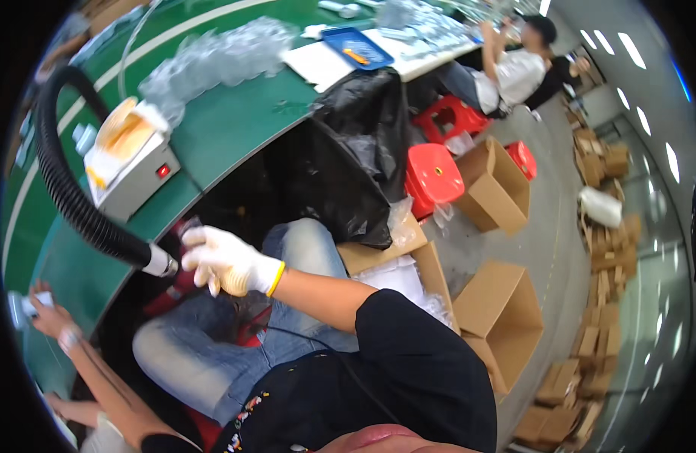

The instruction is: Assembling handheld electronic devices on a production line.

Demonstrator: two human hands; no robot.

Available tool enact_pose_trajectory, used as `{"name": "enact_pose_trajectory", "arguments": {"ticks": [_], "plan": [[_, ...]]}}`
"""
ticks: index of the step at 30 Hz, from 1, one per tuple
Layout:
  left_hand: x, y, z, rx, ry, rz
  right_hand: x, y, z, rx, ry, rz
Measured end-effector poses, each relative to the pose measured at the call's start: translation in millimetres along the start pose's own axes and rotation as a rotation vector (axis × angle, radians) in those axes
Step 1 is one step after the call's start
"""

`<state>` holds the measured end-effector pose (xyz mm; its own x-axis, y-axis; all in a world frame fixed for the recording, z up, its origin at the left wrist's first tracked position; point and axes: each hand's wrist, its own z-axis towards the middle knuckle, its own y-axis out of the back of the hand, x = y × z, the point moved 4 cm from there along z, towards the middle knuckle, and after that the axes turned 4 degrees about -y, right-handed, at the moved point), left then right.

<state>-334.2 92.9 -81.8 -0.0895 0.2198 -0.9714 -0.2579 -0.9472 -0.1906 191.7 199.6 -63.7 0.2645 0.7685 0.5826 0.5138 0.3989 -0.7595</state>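
Note:
My left hand [52, 318], bare with a pale band at the wrist, is at the far left over the green table. Its fingers close on a small white and pale blue plastic piece [40, 302]. My right hand [231, 260] wears a white knit glove with a yellow cuff and hovers above my lap. Its fingers are curled, and a blurred dark reddish shape shows by the fingertips; what they hold, if anything, I cannot make out. Beside the glove hangs the pale nozzle [161, 262] of a black corrugated hose [57, 166], apparently not gripped.
A grey box [136, 181] with a lit red switch stands on the green table [227, 113], near a heap of clear plastic parts [219, 64]. Rightward are a black bag [355, 151], red stools [434, 177] and open cartons [502, 325]. Another person [514, 72] sits farther back.

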Motion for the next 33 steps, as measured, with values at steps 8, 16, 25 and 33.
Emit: {"name": "enact_pose_trajectory", "arguments": {"ticks": [8, 16, 25, 33], "plan": [[-21.9, -110.6, -351.9, 0.626, 0.546, -0.429, -37.5, -8.9, -51.0, -0.065, 0.272, -1.131], [-7.4, -106.5, -397.2, 0.946, 0.296, -0.177, -42.9, -10.8, -69.9, -0.105, 0.137, -0.819], [-61.5, -33.4, -374.5, 0.793, -0.073, -0.245, -28.7, -45.5, -72.1, 0.142, 0.201, -1.487], [-88.2, -24.1, -378.6, 1.146, -0.102, -0.154, -73.8, -21.6, -79.8, 0.245, -0.249, -0.615]]}}
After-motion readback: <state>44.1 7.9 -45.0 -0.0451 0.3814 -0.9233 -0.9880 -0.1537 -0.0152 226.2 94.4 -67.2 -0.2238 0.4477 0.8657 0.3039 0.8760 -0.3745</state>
